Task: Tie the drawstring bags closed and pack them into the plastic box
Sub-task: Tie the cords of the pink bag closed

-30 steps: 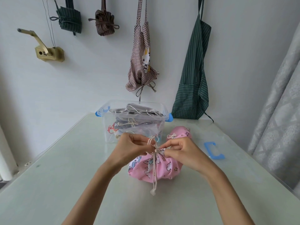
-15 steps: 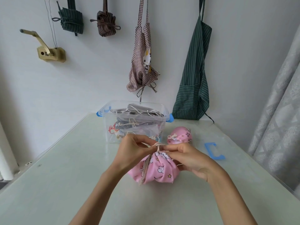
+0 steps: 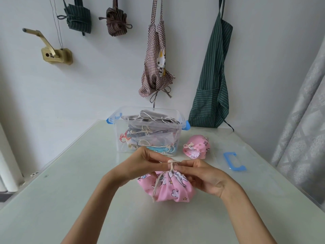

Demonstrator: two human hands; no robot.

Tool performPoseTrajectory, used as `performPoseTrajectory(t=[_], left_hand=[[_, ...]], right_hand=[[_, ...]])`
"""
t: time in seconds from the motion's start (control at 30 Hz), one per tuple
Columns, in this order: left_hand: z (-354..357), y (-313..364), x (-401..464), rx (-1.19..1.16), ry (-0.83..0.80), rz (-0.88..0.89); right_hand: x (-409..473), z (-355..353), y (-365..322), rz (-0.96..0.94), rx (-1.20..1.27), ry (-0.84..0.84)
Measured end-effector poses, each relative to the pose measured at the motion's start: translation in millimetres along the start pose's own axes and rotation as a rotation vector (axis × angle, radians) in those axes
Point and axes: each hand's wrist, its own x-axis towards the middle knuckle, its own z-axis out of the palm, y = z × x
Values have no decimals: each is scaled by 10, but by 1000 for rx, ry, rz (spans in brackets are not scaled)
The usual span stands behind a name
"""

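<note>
The left hand point(image 3: 144, 162) and right hand point(image 3: 202, 175) each pinched the cream drawstring point(image 3: 172, 163) above the gathered neck of the pink bag point(image 3: 168, 188), seemingly to draw a knot tight. The bag sat on the tabletop point(image 3: 70, 199) just before the plastic box point(image 3: 149, 129), close for packing.

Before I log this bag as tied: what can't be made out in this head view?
- Knot on the cream drawstring: left hand and right hand pinch it, fingertips cover it.
- Plastic box: bags overlap, count unclear.
- Small pink bag: tie too small to judge.
</note>
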Motion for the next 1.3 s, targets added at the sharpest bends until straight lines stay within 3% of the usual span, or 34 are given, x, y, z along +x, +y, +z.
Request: performPoseTrajectory(t=[0.1, 0.17, 0.3, 0.37, 0.57, 0.7, 0.73, 0.83, 0.87, 0.9, 1.0, 1.1, 1.17, 1.3], left_hand=[[-15, -6, -21, -33, -51, -31], [6, 3, 7, -53, 0, -37], [117, 32, 95, -144, 166, -41], [168, 40, 122, -140, 234, -36], [262, 32, 156, 35, 362, -4], [224, 38, 145, 66, 354, -27], [220, 44, 144, 49, 341, -35], [213, 54, 142, 6, 341, -57], [202, 52, 142, -13, 359, -60], [178, 49, 141, -35, 384, -60], [70, 35, 119, -92, 450, -58], [45, 8, 115, -114, 467, -64], [76, -11, 130, -123, 508, -62], [118, -64, 155, -179, 645, -51]], right_hand=[[-5, -33, 13, -53, 23, -18], [-23, -22, -37, -164, -105, 87], [-1, 85, -99, -523, -831, 740], [2, 161, -103, -598, -1069, 933], [86, 162, -9, -562, -1025, 1074], [30, 27, -61, -494, -435, 848], [16, 14, -62, -509, -483, 892], [2, -9, -46, -638, -939, 1231], [-12, -8, -57, -684, -944, 1258], [-35, -38, -87, -687, -828, 1186], [-170, -170, -189, -537, -355, 740], [-320, -290, -216, -360, -290, 451], [-351, -333, -201, -316, -359, 443], [-371, -497, -160, -228, -565, 677]])
